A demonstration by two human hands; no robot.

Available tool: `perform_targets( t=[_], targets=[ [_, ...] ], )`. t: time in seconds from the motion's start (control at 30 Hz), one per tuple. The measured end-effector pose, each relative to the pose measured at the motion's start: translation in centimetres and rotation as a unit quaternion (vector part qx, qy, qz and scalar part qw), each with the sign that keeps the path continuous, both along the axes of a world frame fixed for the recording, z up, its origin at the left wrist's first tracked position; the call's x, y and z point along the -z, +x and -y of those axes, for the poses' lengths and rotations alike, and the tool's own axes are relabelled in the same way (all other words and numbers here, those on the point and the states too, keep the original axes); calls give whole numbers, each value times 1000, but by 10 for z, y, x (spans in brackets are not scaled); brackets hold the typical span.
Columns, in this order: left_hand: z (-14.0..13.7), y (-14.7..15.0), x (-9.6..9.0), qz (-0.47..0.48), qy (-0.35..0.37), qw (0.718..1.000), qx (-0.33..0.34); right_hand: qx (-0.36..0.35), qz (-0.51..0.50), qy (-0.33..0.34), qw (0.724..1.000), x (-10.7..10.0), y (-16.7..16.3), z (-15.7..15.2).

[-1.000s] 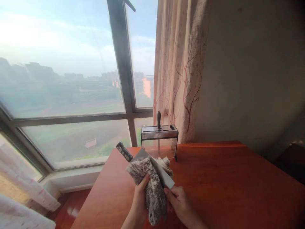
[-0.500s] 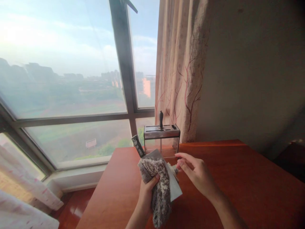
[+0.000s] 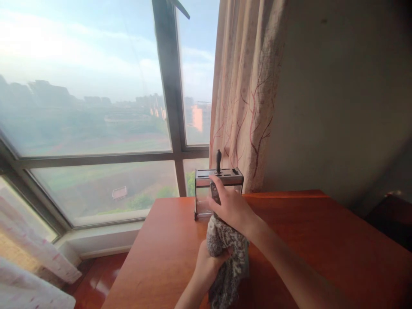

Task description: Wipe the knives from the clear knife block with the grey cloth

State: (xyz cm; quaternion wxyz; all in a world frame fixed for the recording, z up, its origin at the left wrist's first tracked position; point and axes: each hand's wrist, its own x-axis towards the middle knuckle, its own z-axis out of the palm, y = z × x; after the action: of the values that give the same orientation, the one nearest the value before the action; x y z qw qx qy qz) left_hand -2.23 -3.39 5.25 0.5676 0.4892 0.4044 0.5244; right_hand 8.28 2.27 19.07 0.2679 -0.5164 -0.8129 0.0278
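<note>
A fluffy grey-and-white cloth [image 3: 225, 279] hangs folded around the broad blade of a cleaver. My left hand [image 3: 209, 262] is closed on this cloth, pressing it about the blade from the left side. Upright above it is the cleaver's dark patterned handle [image 3: 214, 194], with the fingers of my right hand [image 3: 234, 209] closed around it. Only a sliver of the grey blade shows at the cloth's right edge; the cloth and my hands hide the rest. Just behind stands a clear-sided knife block [image 3: 201, 173] with slots in its top, partly covered by my right hand.
A black-handled tool [image 3: 219, 161] stands in the knife block. The reddish wooden table [image 3: 309, 253] spreads to both sides. Behind it are a window [image 3: 96, 161], a patterned curtain [image 3: 247, 94] and a dark wall [image 3: 334, 103]. Another curtain [image 3: 35, 274] hangs at the lower left.
My right hand has moved left and up and taken hold of the cleaver's handle. The cleaver has turned from leaning left to upright, and cloth and left hand have shifted right.
</note>
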Motion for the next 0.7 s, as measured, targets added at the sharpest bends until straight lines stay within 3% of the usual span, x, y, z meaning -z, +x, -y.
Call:
perform_targets(
  t=[0.13,0.3,0.4,0.5,0.7],
  targets=[
    [-3,-3,4,-74,38,996,-40,-27,-66,57,996,-16,9,-10],
    [-9,-8,12,-79,40,995,-38,-18,-143,163,976,-64,18,-37],
    [-14,-12,18,-45,-10,998,-46,9,-160,252,954,-99,20,-55],
    [-18,-15,19,44,-98,990,-90,-10,-131,303,944,-129,17,-71],
    [-14,-15,6,163,-177,963,-120,-49,-76,318,944,-152,-5,-105]
  ],
)
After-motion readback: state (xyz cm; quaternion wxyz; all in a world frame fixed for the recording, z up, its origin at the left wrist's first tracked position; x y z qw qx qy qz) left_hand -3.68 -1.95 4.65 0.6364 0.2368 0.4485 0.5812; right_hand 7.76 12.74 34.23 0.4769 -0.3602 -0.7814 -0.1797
